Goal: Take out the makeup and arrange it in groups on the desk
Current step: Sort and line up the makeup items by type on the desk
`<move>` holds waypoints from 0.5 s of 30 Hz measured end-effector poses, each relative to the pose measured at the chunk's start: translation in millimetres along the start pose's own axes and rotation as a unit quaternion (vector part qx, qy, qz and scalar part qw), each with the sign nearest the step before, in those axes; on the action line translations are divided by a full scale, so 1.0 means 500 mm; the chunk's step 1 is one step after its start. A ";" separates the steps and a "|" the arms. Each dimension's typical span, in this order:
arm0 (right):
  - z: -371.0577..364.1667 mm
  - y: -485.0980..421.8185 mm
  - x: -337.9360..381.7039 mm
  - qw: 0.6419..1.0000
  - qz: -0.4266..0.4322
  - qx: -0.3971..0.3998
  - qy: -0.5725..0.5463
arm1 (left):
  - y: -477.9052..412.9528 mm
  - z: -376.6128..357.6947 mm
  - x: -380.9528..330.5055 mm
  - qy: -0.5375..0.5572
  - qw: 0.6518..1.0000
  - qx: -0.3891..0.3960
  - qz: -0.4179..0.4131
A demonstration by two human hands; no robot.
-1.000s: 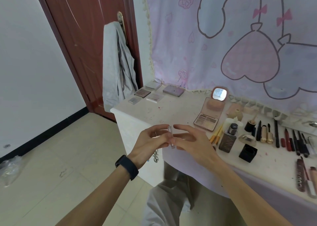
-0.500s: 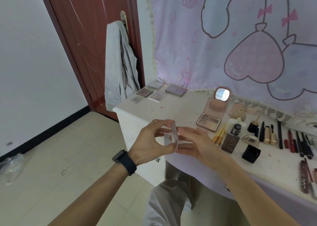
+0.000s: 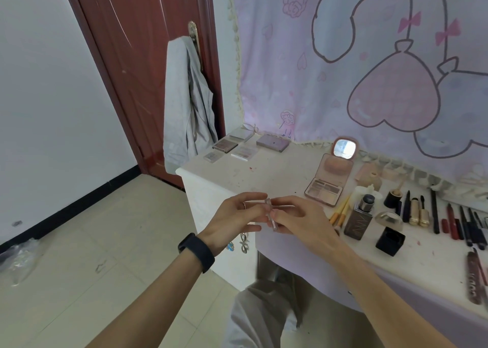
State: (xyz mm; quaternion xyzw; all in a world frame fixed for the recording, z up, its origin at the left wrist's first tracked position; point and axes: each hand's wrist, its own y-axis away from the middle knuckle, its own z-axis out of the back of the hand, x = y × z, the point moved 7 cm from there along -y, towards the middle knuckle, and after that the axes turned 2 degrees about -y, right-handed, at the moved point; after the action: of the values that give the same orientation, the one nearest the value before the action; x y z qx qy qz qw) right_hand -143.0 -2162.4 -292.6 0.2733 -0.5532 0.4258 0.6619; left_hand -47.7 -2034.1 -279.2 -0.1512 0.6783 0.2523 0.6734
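A small clear plastic case (image 3: 271,214) stands on edge between my two hands, just in front of the desk's near edge. My left hand (image 3: 237,217) grips it from the left with curled fingers and thumb. My right hand (image 3: 301,219) pinches it from the right. On the white desk (image 3: 264,174) lie several closed palettes (image 3: 229,145) at the far left corner. An open palette with a mirror (image 3: 330,181) stands in the middle. To its right stand a foundation bottle (image 3: 359,219) and a black cube (image 3: 390,241), then a row of pencils and tubes (image 3: 454,219).
A dark red door (image 3: 142,65) with a grey garment (image 3: 187,104) on its handle is left of the desk. A pink cartoon cloth (image 3: 369,62) hangs behind the desk. Tiled floor (image 3: 79,255) lies to the left, with a plastic bag (image 3: 18,259) by the wall.
My hands have closed together around the clear case and shifted slightly toward the desk. The case has turned in my fingers. The items on the desk have not moved.
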 end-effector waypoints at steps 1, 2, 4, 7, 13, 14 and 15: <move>0.000 0.000 0.005 1.000 0.010 -0.004 0.019 | -0.002 0.000 0.000 0.014 1.000 -0.006 -0.001; -0.002 -0.001 0.011 0.999 0.022 -0.008 0.040 | -0.004 0.000 0.000 0.029 0.999 -0.013 -0.005; -0.005 -0.003 0.019 0.996 0.044 -0.013 0.079 | -0.008 0.000 0.001 0.055 0.998 -0.030 -0.014; -0.013 -0.003 0.030 0.992 0.068 -0.020 0.101 | -0.011 -0.002 0.003 0.096 0.994 -0.051 -0.026; -0.021 -0.001 0.038 0.983 0.085 -0.008 0.161 | -0.013 -0.002 0.011 0.172 0.982 -0.070 -0.040; -0.022 -0.001 0.040 0.979 0.090 -0.006 0.180 | -0.014 0.000 0.013 0.176 0.981 -0.074 -0.041; -0.024 0.000 0.044 0.975 0.102 -0.003 0.197 | -0.014 0.002 0.016 0.180 0.980 -0.077 -0.040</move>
State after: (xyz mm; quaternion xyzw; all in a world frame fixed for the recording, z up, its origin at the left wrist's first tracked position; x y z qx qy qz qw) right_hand -136.4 -2146.8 -274.0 0.1240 -0.4381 0.5347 0.7119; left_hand -43.4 -2038.5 -287.9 -0.2728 0.7599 0.2451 0.5366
